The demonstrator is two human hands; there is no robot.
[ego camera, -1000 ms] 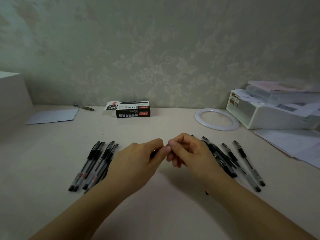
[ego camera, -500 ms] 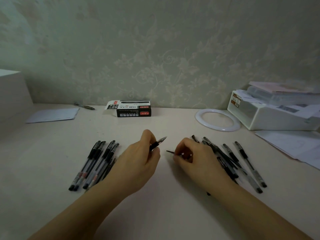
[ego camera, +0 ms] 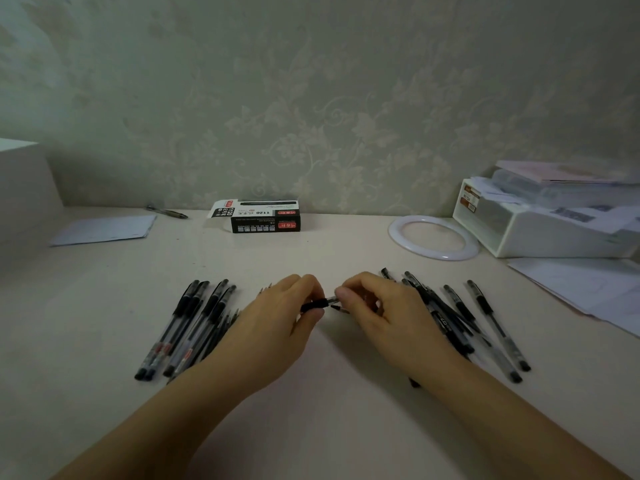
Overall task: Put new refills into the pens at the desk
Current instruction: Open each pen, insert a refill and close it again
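My left hand grips a black pen by its grip section, tip pointing right. My right hand pinches the pen's silver tip end between thumb and forefinger, and a thin dark refill sticks out from under its fingers just below. Both hands meet above the middle of the desk. Several black pens lie in a row to the left. Another bunch of pens lies to the right, partly hidden by my right wrist.
A black and white refill box lies open at the back centre. A white ring and a white box stacked with papers stand at the back right. Loose sheets lie right, a paper and a lone pen at back left.
My hands were apart half a second ago, the left holding the pen, the right holding the refill. Now the right hand has moved left and pinches the pen's tip end.
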